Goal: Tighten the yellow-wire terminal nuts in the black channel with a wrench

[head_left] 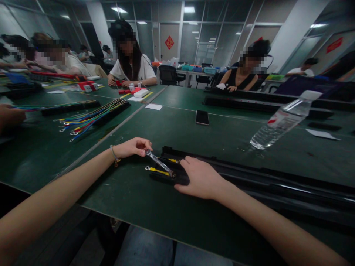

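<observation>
My left hand [133,147] pinches one end of a silver wrench [159,162]. The wrench slants down to the right, and its far end sits at a dark fastener inside the end of a long black housing [249,177]. My right hand [201,177] rests over that housing, thumb on the near side and fingers on the far side, gripping it. Beside the wrench, a yellow-sleeved cable [159,171] with a ring terminal sticks out of the housing's end. A second yellow sleeve [172,160] lies behind the wrench.
A tilted water bottle [280,122] and a phone [202,117] are beyond the housing. Bundled coloured cables with ring lugs [91,118] lie at left, near another person's hand [11,116]. Co-workers sit across the green table [133,207]. Its near edge runs above my lap.
</observation>
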The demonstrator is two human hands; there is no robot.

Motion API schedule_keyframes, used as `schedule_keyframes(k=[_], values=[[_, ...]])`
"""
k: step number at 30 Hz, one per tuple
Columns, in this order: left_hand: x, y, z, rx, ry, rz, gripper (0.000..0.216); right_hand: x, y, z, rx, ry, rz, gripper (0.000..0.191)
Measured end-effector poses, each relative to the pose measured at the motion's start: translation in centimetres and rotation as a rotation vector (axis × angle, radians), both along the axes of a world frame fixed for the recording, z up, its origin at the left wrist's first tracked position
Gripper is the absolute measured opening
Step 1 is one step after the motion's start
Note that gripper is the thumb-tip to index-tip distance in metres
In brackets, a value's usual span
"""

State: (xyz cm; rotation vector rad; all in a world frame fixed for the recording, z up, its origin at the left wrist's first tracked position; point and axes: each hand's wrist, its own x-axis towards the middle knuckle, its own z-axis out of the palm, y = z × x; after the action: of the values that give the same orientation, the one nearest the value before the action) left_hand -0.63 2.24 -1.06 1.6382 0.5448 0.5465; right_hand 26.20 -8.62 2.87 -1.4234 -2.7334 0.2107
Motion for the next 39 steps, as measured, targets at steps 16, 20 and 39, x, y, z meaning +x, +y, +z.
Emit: schedule_keyframes(k=[16,20,39], values=[[0.8,-2.3,1.2,-0.117,0.089,-0.340,0.045,0.0,0.1,-0.2,0.015,0.007,0.008,0.052],[0.8,-2.2,1.2,-0.113,0.108,-0.356,0.045,0.0,0.0,-0.1,0.011,0.003,0.004,0.052],[-0.7,0.5,0.1,-0.078,0.081,-0.052,0.028,0.1,0.0,-0.2,0.038,0.015,0.015,0.049]])
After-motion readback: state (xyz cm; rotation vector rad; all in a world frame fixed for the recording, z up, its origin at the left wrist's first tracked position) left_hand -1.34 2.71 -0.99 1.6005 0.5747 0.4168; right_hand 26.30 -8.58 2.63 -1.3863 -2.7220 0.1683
